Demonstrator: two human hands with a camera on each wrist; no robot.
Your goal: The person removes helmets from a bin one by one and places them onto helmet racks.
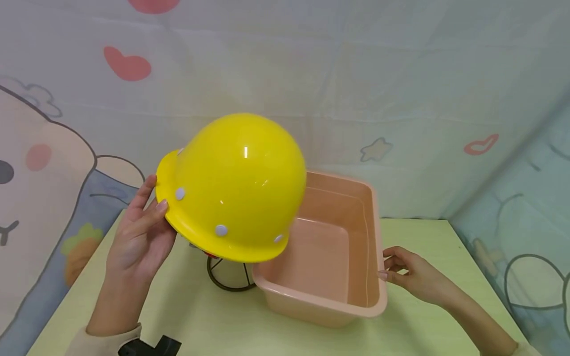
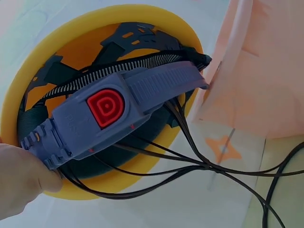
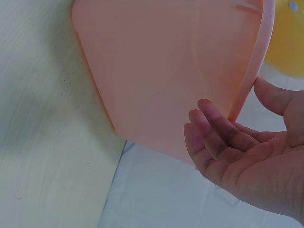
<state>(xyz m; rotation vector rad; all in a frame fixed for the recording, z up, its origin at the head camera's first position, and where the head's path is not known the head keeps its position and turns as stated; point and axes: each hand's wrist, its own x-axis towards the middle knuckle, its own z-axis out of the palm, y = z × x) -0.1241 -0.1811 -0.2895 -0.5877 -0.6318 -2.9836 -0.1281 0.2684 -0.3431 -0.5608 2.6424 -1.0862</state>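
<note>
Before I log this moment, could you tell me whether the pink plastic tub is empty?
Empty, as far as shown: the head view shows the pink plastic tub with bare floor and walls; the yellow hard hat hides its near-left corner.

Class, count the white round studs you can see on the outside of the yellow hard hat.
4 on the yellow hard hat: one near the brim top, one on the left side, one low at the middle, one low right. More may be hidden round the far side.

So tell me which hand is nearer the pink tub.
Right. The right hand touches the tub at its right rim; the left hand holds the yellow helmet, off the tub's left side.
</note>
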